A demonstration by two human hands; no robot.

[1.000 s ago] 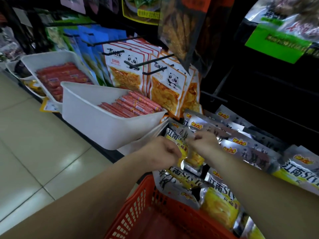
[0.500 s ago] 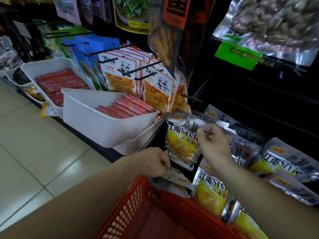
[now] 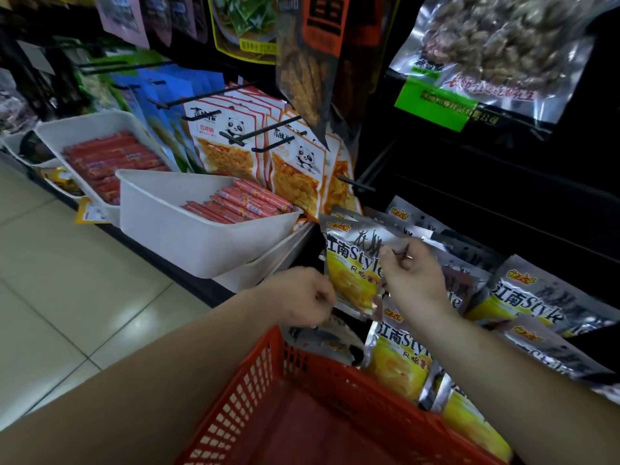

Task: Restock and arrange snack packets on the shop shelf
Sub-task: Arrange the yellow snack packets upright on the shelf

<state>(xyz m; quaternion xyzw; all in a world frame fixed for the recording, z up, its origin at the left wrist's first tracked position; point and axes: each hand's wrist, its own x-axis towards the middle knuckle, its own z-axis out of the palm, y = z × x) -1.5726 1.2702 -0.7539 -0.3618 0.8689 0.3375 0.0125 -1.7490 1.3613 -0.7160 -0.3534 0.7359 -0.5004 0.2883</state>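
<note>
Snack packet (image 3: 352,266), the silver-and-yellow one, is held up in front of the low end of the shelf, just above the far rim of the red basket (image 3: 255,374). It's more or less upright, long axis running top to bottom with a slight tilt, printed face toward the camera. Right hand (image 3: 416,280) has it pinched between thumb and fingers on the right side near the top, so that's clearly the hand doing the carrying. Left hand (image 3: 298,297) is curled up right at the packet's lower left edge. Honestly can't tell if it's gripping the foil or just sitting next to it.

The bit that matters imo: there's a bare black peg (image 3: 356,184) sticking out just above the packet's top edge, under the panda packets (image 3: 295,162). So the packet sits below the peg with its top end pointing at it, and the right hand is the nearer one. My guess is the next move is up and onto that peg, which means lining up the hang hole, and I can't make out the hole from here.

Around it: a heap of matching packets (image 3: 530,297) lies to the right, and a white bin (image 3: 188,236) with red sausage sticks (image 3: 245,203) is to the left.
</note>
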